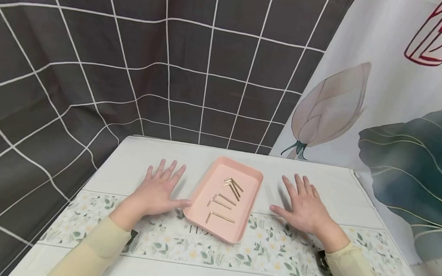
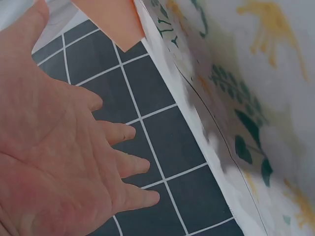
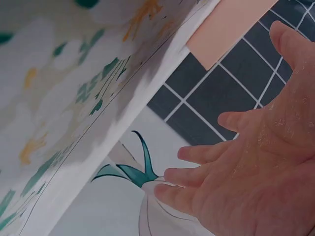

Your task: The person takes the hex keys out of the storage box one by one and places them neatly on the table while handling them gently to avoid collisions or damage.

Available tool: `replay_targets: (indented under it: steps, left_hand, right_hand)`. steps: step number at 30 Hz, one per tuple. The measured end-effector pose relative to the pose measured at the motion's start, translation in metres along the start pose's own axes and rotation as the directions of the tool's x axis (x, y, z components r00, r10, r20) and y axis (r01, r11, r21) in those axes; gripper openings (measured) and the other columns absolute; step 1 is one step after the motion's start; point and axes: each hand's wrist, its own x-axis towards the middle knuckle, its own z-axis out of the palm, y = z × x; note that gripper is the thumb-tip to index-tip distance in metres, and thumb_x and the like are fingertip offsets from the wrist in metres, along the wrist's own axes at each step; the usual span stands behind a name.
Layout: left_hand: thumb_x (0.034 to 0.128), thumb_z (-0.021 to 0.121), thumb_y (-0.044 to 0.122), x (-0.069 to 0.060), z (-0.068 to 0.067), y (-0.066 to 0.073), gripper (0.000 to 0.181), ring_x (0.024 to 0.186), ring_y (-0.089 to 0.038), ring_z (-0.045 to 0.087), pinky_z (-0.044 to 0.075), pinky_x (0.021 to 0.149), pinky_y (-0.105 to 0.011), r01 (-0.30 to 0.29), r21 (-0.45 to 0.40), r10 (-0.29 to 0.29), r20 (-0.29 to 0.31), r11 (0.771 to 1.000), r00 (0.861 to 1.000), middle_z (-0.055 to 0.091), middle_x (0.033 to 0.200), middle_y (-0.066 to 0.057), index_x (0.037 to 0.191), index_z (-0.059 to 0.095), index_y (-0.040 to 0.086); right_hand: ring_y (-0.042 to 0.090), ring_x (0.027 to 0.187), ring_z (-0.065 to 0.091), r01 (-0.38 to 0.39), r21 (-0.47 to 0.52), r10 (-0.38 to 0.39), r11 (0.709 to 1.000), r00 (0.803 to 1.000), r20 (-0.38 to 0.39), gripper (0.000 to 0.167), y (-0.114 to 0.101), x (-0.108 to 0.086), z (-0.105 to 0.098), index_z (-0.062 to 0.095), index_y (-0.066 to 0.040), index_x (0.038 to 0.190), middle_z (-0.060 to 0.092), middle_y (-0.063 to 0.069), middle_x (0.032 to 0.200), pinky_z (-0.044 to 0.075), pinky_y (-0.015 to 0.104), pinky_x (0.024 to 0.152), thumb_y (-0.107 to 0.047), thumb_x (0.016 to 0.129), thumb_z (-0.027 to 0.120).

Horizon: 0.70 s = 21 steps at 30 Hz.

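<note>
A pink tray (image 1: 249, 205) lies slightly turned on the table, with several gold-coloured L-shaped keys (image 1: 223, 217) inside it, some crossing near its far end. My left hand (image 1: 157, 193) is left of the tray, fingers spread, palm down, its thumb tip at the tray's left edge; whether it touches cannot be told. To the right, my right hand (image 1: 304, 207) is spread out apart from the tray. Both hands hold nothing. The left wrist view shows the left palm (image 2: 49, 147) with the tray's side (image 2: 115, 22) above; the right wrist view shows the right palm (image 3: 251, 162).
A white cloth with a floral band (image 1: 186, 251) covers the table. Behind it hangs a dark curtain with white grid lines (image 1: 186, 87), and at the right a white curtain with a flower print (image 1: 330, 105). Dark bands show at both wrists.
</note>
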Motion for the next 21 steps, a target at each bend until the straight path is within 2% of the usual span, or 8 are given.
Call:
replay_targets:
  steps: [10,16,21]
  left_hand:
    - [0.0971,0.063,0.082,-0.001,0.001,0.018,0.122,0.168,-0.052,0.002,0.009,0.129,-0.079,-0.036,-0.087,0.042,0.075,0.996,0.996,0.014,0.184,-0.021,0.179,0.016,0.005]
    - [0.0954,0.063,0.085,-0.001,0.006,0.029,0.127,0.169,-0.051,0.006,0.013,0.130,-0.076,-0.081,-0.090,0.090,0.099,0.993,0.991,0.015,0.185,-0.020,0.177,0.017,-0.001]
    - [0.0942,0.063,0.086,0.000,0.009,0.037,0.129,0.169,-0.049,0.005,0.012,0.132,-0.074,-0.118,-0.086,0.127,0.101,0.989,0.987,0.014,0.185,-0.019,0.178,0.014,0.001]
  right_hand:
    - [0.063,0.161,0.020,0.037,0.058,-0.036,0.998,0.999,-0.019,0.109,0.001,0.007,-0.004,0.028,-0.004,0.175,0.021,0.040,0.176,0.023,0.078,0.127,-0.076,0.102,0.064]
    - [0.061,0.161,0.023,0.075,0.074,-0.073,0.994,0.997,-0.025,0.107,-0.006,0.016,-0.005,0.029,-0.004,0.175,0.023,0.038,0.175,0.026,0.076,0.127,-0.075,0.102,0.064]
    - [0.060,0.161,0.025,0.103,0.079,-0.102,0.992,0.994,-0.027,0.105,-0.019,0.024,-0.001,0.032,-0.005,0.174,0.026,0.037,0.175,0.029,0.074,0.127,-0.074,0.102,0.064]
